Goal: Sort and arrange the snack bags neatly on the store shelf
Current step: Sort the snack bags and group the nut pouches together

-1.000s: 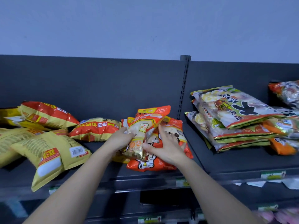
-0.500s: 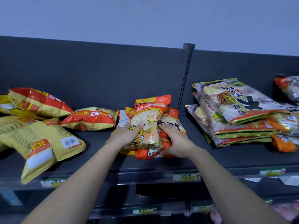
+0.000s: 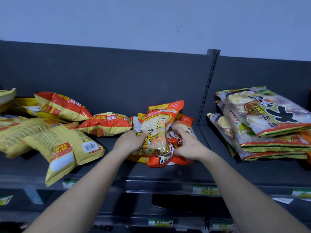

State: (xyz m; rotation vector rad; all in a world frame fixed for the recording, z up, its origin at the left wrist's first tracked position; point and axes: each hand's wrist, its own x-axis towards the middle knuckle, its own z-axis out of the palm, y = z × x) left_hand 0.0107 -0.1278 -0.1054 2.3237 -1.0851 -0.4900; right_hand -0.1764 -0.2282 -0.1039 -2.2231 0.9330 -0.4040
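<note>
Straightening the middle pile on the dark grey metal shelf [image 3: 185,172].
My left hand [image 3: 129,142] is gripping the left edge of the orange-and-cream plastic snack bag with a clear window [image 3: 158,128], fingers curled round it. The bag is lying tilted on top of the small pile of orange cartoon-printed bags [image 3: 168,161]. My right hand [image 3: 188,145] is curling its fingers into that pile's right side, though I cannot tell which bag they are pinching. As I judge it, the job is only partway done. The flat green-edged packets [image 3: 269,118] on the right are sitting in a fair stack. The puffy yellow bags [image 3: 62,148] and red-and-yellow bags [image 3: 104,123] on the left are lying scattered, one yellow bag hanging over the shelf edge.
</note>
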